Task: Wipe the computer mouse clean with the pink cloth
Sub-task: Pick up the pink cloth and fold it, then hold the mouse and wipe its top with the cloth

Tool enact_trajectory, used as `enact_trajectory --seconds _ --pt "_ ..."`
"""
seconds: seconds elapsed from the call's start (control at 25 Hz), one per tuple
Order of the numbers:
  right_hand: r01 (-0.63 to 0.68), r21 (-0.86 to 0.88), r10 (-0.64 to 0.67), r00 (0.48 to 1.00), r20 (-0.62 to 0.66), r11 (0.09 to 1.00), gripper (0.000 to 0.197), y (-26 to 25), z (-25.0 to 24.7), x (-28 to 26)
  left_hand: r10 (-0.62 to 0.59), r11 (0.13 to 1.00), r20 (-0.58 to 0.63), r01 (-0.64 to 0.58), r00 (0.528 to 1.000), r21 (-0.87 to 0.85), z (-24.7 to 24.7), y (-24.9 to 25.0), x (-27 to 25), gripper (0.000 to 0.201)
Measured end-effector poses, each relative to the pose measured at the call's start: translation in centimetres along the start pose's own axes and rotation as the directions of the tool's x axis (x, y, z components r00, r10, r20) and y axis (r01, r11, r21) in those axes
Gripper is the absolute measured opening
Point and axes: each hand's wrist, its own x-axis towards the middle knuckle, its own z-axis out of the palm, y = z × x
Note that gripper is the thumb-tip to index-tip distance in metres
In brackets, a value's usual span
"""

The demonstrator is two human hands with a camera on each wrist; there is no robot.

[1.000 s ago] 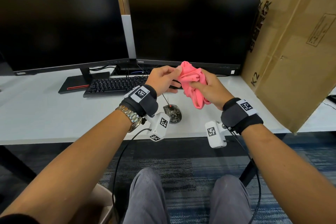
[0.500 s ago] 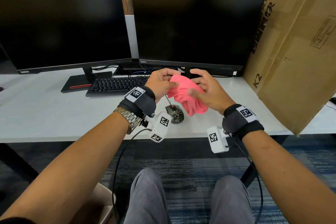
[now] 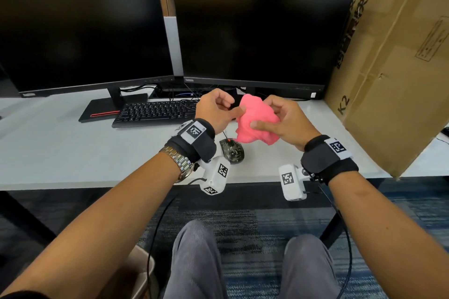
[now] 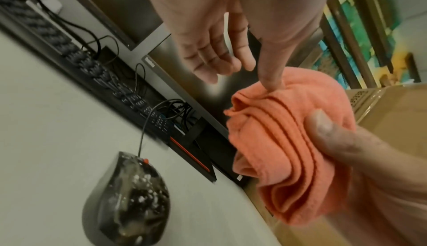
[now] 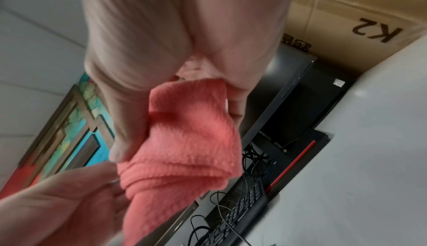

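While the mouse (image 3: 232, 152) lies on the desk (image 3: 60, 148) — wet-looking smears and droplets across its dark shell — the cloth (image 3: 255, 121) is held bunched in the air just above and behind it, not touching it. Clamped on the cloth, the right hand (image 3: 284, 120) has its thumb pressed over the near folds and fingers curled behind. Beside it, the left hand (image 3: 216, 109) touches the cloth's edge with its thumb tip, its fingers loosely curled and holding nothing. Behind the mouse sits a keyboard (image 3: 155, 111).
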Motion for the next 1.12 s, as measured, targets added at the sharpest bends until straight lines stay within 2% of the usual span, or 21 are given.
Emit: enact_trajectory --seconds 0.12,0.24,0.36,0.48,0.6,0.72,0.84,0.96,1.04,1.12 --pt "0.054 -0.117 -0.057 0.998 -0.024 0.992 0.037 0.3 0.4 0.0 0.066 0.998 0.132 -0.067 0.989 0.004 -0.1 -0.3 -0.2 0.012" --pt "0.071 -0.186 -0.084 0.994 -0.063 0.980 0.042 0.6 0.7 0.6 0.024 0.999 0.230 -0.016 0.973 -0.039 0.1 -0.1 -0.4 0.020" --pt "0.079 -0.219 -0.094 0.994 -0.060 0.973 0.044 0.6 0.8 0.6 0.012 0.998 0.217 0.002 0.976 -0.062 0.0 0.0 -0.5 0.028" --pt "0.050 -0.155 -0.059 0.997 -0.052 0.987 0.048 0.4 1.1 0.5 0.018 0.998 0.223 -0.006 0.975 -0.056 -0.5 -1.0 -0.1 0.038" --pt "-0.012 -0.086 0.004 0.996 -0.086 0.996 0.063 0.4 1.3 0.5 -0.065 0.995 0.270 0.084 0.961 -0.056 -0.6 -2.0 -0.1 0.026" --pt "-0.023 -0.206 0.014 0.999 -0.047 0.978 0.086 0.1 1.5 0.2 -0.152 0.978 0.191 0.175 0.970 -0.112 0.0 -1.4 0.3 0.012" --pt "-0.007 -0.402 -0.002 1.000 -0.021 0.915 0.107 -0.3 2.4 0.5 -0.240 0.954 0.112 0.256 0.964 -0.156 1.2 -0.5 1.1 0.021" --pt "-0.036 -0.577 -0.039 0.992 -0.116 0.816 0.084 -0.2 3.2 1.1 -0.307 0.925 0.108 0.323 0.946 -0.198 2.2 0.1 1.6 0.020" --pt "-0.028 -0.653 -0.049 0.994 -0.099 0.757 0.069 0.2 3.1 1.5 -0.344 0.907 0.098 0.358 0.934 -0.223 2.1 0.3 1.9 0.026" --pt "0.027 -0.668 -0.067 0.997 -0.035 0.744 0.046 0.7 2.6 2.3 -0.371 0.887 0.113 0.388 0.922 -0.251 1.4 0.1 1.8 0.031"
